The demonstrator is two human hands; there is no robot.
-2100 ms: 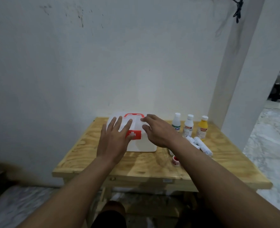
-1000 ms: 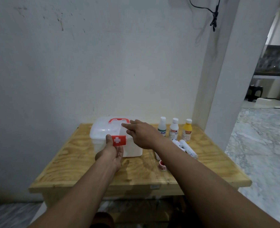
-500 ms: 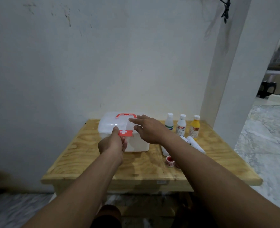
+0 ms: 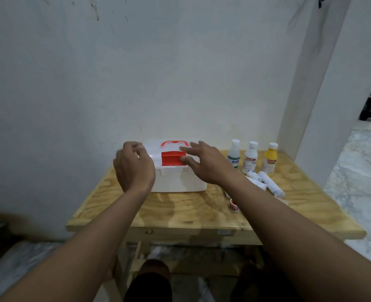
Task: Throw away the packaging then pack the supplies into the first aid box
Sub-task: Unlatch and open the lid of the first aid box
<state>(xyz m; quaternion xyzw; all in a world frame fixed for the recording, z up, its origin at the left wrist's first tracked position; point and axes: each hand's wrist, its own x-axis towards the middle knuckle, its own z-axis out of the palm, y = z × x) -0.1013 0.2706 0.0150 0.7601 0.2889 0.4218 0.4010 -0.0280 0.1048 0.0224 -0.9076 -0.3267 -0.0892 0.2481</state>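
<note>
A white first aid box (image 4: 180, 179) with a red handle (image 4: 174, 143) stands at the back of the wooden table (image 4: 180, 212). Its red front latch (image 4: 171, 158) is flipped up. My left hand (image 4: 134, 168) hovers over the box's left end, fingers curled, holding nothing that I can see. My right hand (image 4: 204, 162) is spread over the right side of the lid, thumb touching the latch. Right of the box stand two white bottles (image 4: 234, 154) (image 4: 250, 158) and a yellow bottle (image 4: 269, 159). Rolled bandages (image 4: 269, 184) lie in front of them.
A small red-and-white tape roll (image 4: 234, 205) lies near the table's front right, beside my right forearm. The table stands against a white wall, with a pillar (image 4: 324, 105) at its right end. Marble floor lies to the right.
My left hand pinched the red latch, swung it up, and has let go, moving to the box's left end. My right hand stayed on the lid.
</note>
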